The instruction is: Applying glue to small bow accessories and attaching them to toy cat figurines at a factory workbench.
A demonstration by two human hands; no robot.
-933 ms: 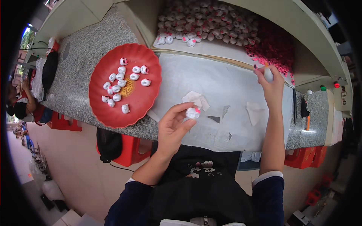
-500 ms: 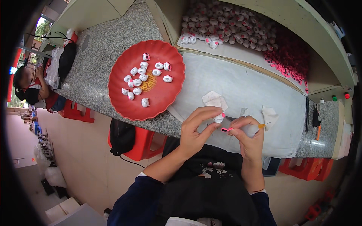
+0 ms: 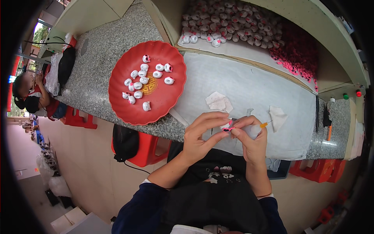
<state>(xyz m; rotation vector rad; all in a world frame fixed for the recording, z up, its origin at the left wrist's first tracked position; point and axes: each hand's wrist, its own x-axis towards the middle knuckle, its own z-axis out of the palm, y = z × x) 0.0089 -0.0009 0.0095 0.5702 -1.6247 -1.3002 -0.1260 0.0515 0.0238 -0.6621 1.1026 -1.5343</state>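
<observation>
My left hand (image 3: 199,134) pinches a small white cat-head-shaped piece (image 3: 224,126) with pink on it, partly hidden by the fingers. Against its front is a tiny pink-and-black piece (image 3: 227,130), like miniature sunglasses, held in the fingertips of my right hand (image 3: 252,145). That same hand keeps a translucent dropper bottle (image 3: 254,131) with a yellow needle tip tucked in its fingers, the needle pointing away to the right. Left of my hands, a red scalloped plate (image 3: 165,104) carries several similar white pieces (image 3: 169,80), some showing pink.
White paper (image 3: 249,87) covers the worktop, with two crumpled tissues (image 3: 219,102) (image 3: 277,118) on it. A shelf behind holds many white pieces (image 3: 233,23) and a heap of pink pieces (image 3: 298,58). Red stools (image 3: 150,150) stand below the granite counter. Another person (image 3: 39,91) sits far left.
My right hand has moved left, bringing the pink-and-black piece from apart to against the white piece. The whole view has shifted slightly.
</observation>
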